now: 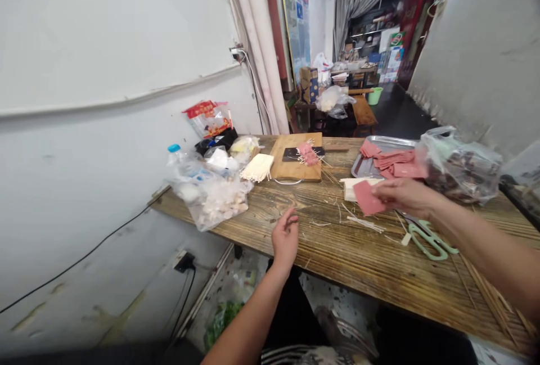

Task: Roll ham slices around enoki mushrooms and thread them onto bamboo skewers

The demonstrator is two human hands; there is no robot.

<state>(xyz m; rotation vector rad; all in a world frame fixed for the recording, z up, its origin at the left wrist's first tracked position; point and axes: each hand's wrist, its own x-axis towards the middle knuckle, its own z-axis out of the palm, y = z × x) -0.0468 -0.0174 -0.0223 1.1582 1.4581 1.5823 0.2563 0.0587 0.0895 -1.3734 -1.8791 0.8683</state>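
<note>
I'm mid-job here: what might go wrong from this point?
1. The right hand holds the thin pink slice near one side, with much of it unsupported, so it might tear or slip.
2. The green-handled scissors lie close to the right forearm, which may knock them if it draws back.
3. The pink rolls rest on a cleaver, so reaching for them could bring fingers near its blade.
</note>
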